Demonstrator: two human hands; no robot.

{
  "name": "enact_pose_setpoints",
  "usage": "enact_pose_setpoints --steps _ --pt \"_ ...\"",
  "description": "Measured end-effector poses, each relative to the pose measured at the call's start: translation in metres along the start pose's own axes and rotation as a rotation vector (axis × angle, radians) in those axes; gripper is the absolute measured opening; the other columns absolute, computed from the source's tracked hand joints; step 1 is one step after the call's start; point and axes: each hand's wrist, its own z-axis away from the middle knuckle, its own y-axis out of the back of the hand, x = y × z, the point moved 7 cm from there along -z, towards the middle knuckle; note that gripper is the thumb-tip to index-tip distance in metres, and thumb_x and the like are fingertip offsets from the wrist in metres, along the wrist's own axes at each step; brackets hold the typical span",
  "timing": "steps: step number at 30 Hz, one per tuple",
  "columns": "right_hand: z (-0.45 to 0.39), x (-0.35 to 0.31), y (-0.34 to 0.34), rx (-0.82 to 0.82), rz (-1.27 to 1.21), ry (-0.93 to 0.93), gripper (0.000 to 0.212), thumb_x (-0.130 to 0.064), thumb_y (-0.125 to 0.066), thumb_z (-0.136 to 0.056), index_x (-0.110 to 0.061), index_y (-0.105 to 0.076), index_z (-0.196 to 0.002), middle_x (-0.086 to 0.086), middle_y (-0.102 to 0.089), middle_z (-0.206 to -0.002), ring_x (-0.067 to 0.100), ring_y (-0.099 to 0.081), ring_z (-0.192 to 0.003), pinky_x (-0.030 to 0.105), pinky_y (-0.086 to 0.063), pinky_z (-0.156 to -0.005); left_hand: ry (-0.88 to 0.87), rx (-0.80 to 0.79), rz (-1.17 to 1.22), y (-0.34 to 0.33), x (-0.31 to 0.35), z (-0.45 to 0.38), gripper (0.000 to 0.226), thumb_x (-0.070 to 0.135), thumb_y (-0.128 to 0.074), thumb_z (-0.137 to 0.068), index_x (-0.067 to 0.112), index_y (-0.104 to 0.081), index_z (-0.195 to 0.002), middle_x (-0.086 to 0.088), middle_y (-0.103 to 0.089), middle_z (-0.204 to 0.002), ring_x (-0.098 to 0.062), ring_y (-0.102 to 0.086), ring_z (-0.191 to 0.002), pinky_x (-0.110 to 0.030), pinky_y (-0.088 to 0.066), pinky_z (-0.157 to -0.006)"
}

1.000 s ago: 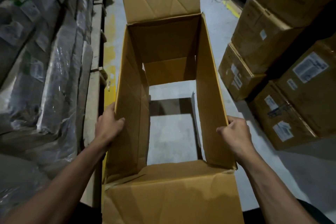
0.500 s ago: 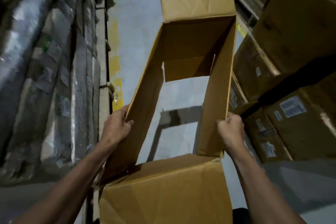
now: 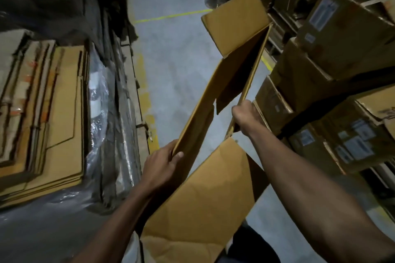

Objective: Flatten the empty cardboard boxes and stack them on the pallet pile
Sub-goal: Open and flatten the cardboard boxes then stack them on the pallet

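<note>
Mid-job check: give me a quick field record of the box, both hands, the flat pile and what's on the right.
box: open cardboard box, both ends open, partly collapsed into a narrow slant, held in the air
left hand: left hand, grip on the box's left wall edge
right hand: right hand, grip on the box's right wall edge
pile: flattened cardboard stack, lower left, apart from the box
right side: stacked labelled cartons
floor: grey concrete floor, yellow line

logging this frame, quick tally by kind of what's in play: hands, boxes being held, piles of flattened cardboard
hands: 2, left hand and right hand
held boxes: 1, the open cardboard box, half collapsed
flattened cardboard piles: 1, the pile at left
total: 4
</note>
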Motion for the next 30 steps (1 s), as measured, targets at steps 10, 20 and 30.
enact_pose_setpoints --steps 10,20,30 --pt "-0.023 -0.048 -0.002 0.009 0.023 0.033 0.028 -0.016 -0.046 -0.102 -0.003 -0.058 -0.123 0.013 -0.062 -0.108 0.03 -0.058 -0.089 0.03 -0.046 -0.06 0.045 -0.117 -0.052 0.004 0.062 0.023 0.095 0.08 -0.06 -0.074 0.037 -0.02 -0.148 0.008 -0.055 -0.135 -0.016 -0.062 -0.107 -0.037 -0.052 -0.089" --pt "-0.074 -0.101 0.009 -0.125 -0.057 0.081 0.036 -0.017 -0.049 -0.099 0.0 -0.055 -0.131 0.019 -0.059 -0.128 0.042 -0.055 -0.117 0.051 -0.053 -0.097 0.268 -0.002 -0.316 -0.015 0.086 -0.043 0.029 0.043 -0.059 -0.091 0.021 -0.059 -0.111 -0.008 -0.066 -0.11 -0.029 -0.061 -0.103 -0.041 -0.052 -0.087" --pt "-0.098 -0.152 0.016 -0.293 0.111 0.378 0.066 -0.044 -0.046 -0.1 -0.016 -0.024 -0.156 0.012 -0.035 -0.157 0.038 -0.033 -0.143 0.046 -0.032 -0.114 0.339 0.257 0.309 0.001 0.107 -0.095 0.02 0.019 -0.071 -0.084 0.018 -0.06 -0.067 -0.001 -0.062 -0.06 -0.024 -0.062 -0.054 -0.035 -0.048 -0.054"
